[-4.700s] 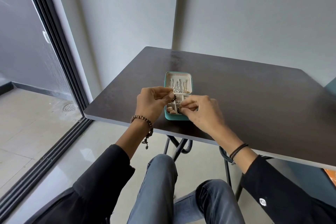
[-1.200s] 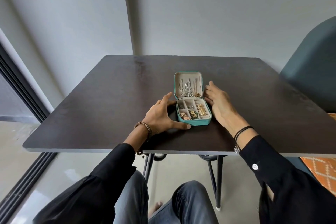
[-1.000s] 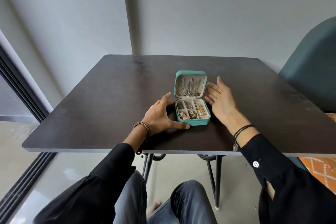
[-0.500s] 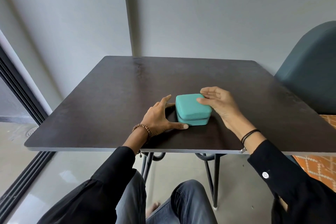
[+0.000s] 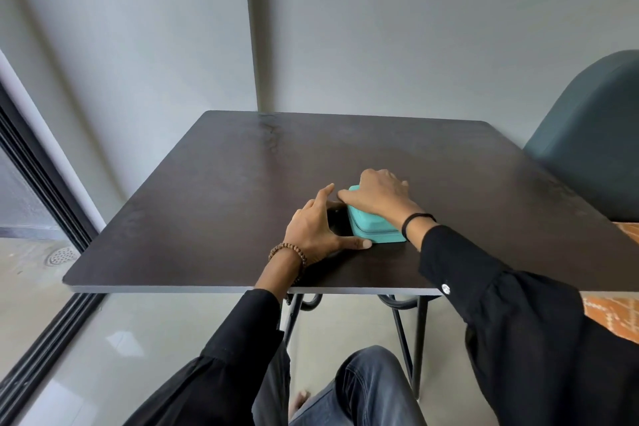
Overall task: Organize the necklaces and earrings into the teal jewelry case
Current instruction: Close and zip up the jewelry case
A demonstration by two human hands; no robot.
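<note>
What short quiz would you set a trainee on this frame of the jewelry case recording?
1. True or false: the teal jewelry case stands open on the table.
2. Short answer: which digit of the left hand touches the case's near front corner?
3. Multiple choice: the right hand A) lies on top of the case's lid; B) rests flat on the table away from the case; C) holds up a necklace.

Key: 1 false, the case is closed. 2 the thumb. 3 A.
</note>
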